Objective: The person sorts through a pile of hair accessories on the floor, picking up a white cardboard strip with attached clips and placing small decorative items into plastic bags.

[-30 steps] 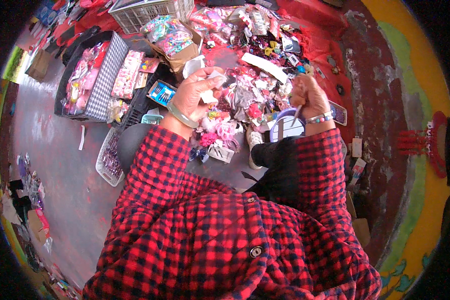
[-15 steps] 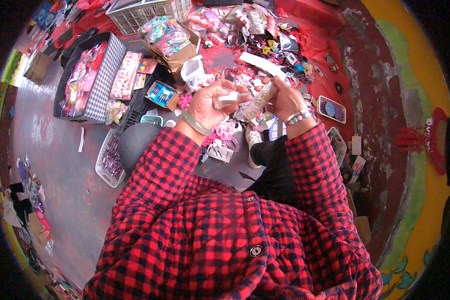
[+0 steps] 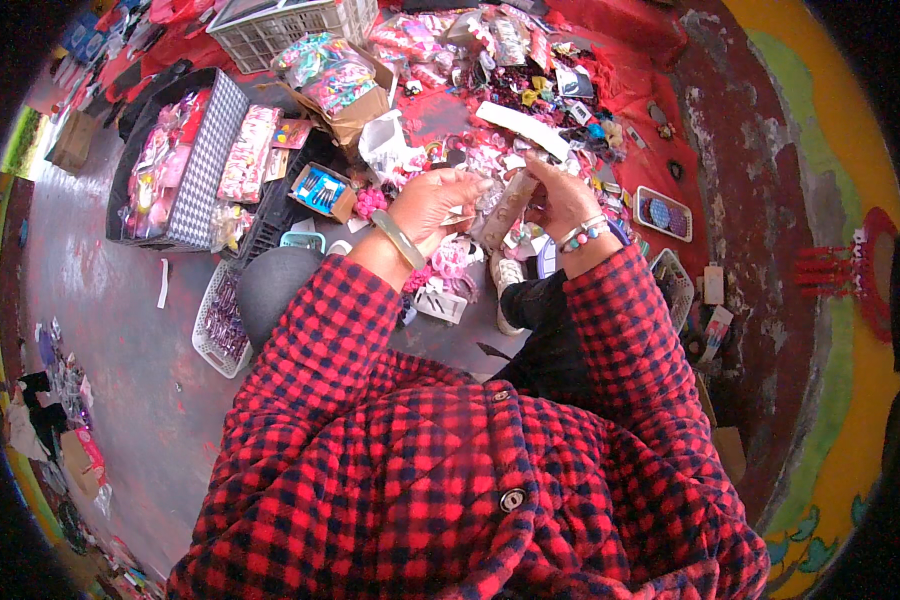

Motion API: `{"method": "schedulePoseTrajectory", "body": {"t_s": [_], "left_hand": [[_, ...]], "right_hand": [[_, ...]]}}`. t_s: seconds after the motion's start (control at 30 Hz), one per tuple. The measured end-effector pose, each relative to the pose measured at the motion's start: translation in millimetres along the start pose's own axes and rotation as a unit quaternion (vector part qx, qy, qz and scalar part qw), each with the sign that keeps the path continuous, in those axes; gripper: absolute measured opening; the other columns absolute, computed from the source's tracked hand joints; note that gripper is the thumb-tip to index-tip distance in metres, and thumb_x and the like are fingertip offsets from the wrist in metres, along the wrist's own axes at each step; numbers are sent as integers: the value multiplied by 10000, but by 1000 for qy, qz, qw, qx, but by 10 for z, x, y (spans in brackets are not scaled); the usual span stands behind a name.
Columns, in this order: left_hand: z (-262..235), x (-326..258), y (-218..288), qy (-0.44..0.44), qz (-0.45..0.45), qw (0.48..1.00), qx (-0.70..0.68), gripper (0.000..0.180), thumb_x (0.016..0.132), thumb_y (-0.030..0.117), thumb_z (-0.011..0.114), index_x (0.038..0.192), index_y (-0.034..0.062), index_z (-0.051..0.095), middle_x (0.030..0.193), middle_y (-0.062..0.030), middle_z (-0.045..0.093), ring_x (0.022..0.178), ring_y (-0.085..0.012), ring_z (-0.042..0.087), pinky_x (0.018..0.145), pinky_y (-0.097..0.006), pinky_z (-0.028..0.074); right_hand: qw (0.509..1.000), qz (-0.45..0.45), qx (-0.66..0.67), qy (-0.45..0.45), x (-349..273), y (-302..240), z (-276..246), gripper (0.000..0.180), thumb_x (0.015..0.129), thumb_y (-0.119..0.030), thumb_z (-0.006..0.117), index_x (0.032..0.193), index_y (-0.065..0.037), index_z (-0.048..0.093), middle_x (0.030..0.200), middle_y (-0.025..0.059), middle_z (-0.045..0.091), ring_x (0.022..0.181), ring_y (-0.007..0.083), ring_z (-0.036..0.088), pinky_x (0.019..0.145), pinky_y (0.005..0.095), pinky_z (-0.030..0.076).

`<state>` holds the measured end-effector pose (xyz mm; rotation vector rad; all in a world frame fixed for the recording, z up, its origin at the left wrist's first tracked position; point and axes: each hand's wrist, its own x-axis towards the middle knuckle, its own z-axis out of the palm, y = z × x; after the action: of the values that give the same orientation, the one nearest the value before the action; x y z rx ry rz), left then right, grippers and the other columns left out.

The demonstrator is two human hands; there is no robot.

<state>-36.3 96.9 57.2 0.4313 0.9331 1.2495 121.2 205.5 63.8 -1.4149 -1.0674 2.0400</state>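
Head view: left hand (image 3: 432,205), fingers bunched, held a small pale card (image 3: 457,215); between the hands hung a translucent strip (image 3: 503,213), seemingly light, bendable, slick, best taken by its edges; right hand (image 3: 567,200) pinched its top between fingers.

1. A makeshift workroom or storeroom is suggested — small accessories (image 3: 451,256) are heaped across the floor (image 3: 120,320).
2. Goods (image 3: 165,180) are kept in a patterned bin (image 3: 208,160), a white basket (image 3: 213,359) and a cardboard box (image 3: 358,120).
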Motion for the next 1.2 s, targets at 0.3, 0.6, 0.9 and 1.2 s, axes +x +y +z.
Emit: {"method": "schedulePoseTrajectory", "body": {"t_s": [0.3, 0.6, 0.9, 1.2], "left_hand": [[63, 19, -61, -27, -2, 999, 19, 102, 762, 108, 643, 813, 37, 589, 718, -16, 595, 607, -78, 558, 520, -196, 430], [-51, -67, 18, -11, 35, 999, 2, 91, 770, 91, 626, 834, 49, 576, 766, -41, 617, 652, -101, 587, 514, -199, 429], [42, -74, 38, -3, 52, 998, -34, 103, 798, 126, 607, 884, 70, 600, 786, -22, 619, 645, -95, 581, 517, -203, 441], [75, -119, 72, -34, 52, 997, -34, 129, 824, 167, 580, 918, 87, 612, 795, 1, 615, 682, -84, 575, 542, -224, 453]], "right_hand": [[983, -33, -46, -173, 103, 83, -131, 254, 803, -238, 583, 954, -35, 574, 728, 49, 594, 632, 146, 562, 537, 275, 440], [971, -175, 141, -77, 105, -122, -436, 170, 777, -247, 554, 810, -83, 582, 698, 26, 570, 663, 143, 537, 597, 260, 374], [982, -110, -46, -145, -205, -33, 105, 90, 799, -151, 595, 796, -67, 628, 693, -13, 593, 555, 71, 513, 502, 194, 383], [985, -73, -13, -156, -194, -46, 98, 68, 800, -136, 599, 779, -74, 619, 713, -3, 593, 573, 88, 542, 485, 203, 418]]}}
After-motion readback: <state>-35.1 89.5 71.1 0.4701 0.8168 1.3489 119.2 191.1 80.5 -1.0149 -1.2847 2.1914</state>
